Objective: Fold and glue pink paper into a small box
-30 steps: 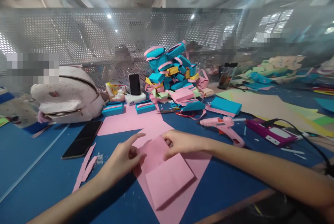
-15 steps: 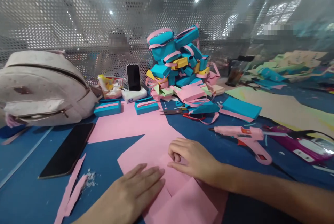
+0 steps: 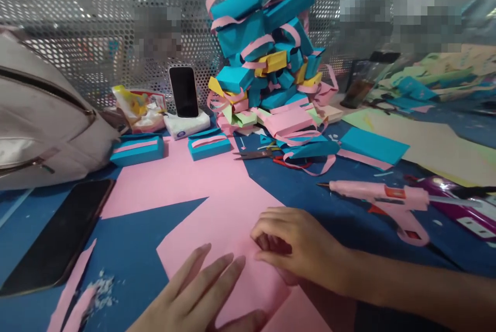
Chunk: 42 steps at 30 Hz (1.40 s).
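Observation:
Pink paper (image 3: 217, 223) lies under both hands on the blue table, with a folded flap (image 3: 298, 314) at the bottom edge of the view. Fingers spread, my left hand (image 3: 194, 296) rests on the paper near the bottom. To its right, my right hand (image 3: 298, 244) touches the same paper. Its fingers are curled with the thumb below them, leaving a hollow in the palm; whether a bit of paper is pinched at the tips cannot be made out. A pink glue gun (image 3: 382, 195) lies right of my right hand, nozzle pointing left.
Ahead is a tall pile of blue, pink and yellow paper pieces (image 3: 236, 37). Scissors (image 3: 253, 155) lie before it. Blue paper boxes (image 3: 137, 150), a phone propped upright (image 3: 184, 92), a dark tablet-like device (image 3: 58, 239) and a pale backpack (image 3: 42, 125) stand left. A purple power strip (image 3: 457, 205) lies right.
The view has tipped down and come closer. My left hand's fingers are more spread and partly lifted. My right hand's curl has loosened a little, staying on the paper.

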Each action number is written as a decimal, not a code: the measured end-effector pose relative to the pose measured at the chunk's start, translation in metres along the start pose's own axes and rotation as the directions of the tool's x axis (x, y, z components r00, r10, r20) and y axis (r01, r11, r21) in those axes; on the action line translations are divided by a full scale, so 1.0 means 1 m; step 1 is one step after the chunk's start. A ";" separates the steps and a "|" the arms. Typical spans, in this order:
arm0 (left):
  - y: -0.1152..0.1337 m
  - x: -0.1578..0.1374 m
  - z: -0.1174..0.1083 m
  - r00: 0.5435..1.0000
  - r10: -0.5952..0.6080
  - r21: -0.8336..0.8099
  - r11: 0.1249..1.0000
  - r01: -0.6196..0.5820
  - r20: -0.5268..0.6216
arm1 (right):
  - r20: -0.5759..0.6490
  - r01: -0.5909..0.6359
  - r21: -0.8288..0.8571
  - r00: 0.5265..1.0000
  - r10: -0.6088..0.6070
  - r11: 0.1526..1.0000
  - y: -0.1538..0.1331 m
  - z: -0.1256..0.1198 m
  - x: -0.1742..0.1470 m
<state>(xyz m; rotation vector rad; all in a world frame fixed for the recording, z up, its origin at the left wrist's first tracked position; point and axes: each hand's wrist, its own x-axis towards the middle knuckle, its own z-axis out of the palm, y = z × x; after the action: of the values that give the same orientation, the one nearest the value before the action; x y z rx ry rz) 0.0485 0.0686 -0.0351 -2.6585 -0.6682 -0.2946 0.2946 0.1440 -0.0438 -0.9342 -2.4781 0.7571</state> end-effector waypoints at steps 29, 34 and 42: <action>0.009 -0.010 0.019 0.986 -0.165 -0.157 0.975 0.157 -0.040 | -0.016 0.551 -0.328 0.809 -0.587 0.768 0.008 -0.003 -0.001; 0.007 -0.010 0.018 0.992 -0.122 -0.127 0.984 0.122 0.003 | -0.001 0.557 -0.316 0.809 -0.588 0.768 0.009 -0.005 0.002; 0.005 -0.012 0.017 0.994 -0.101 -0.153 0.982 0.108 0.053 | 0.075 0.492 -0.382 0.860 -0.505 0.782 0.005 -0.003 0.003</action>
<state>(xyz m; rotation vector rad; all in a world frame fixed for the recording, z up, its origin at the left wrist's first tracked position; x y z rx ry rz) 0.0418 0.0665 -0.0551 -2.7897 -0.8324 -0.3292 0.2966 0.1502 -0.0439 -0.3446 -2.7148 0.0659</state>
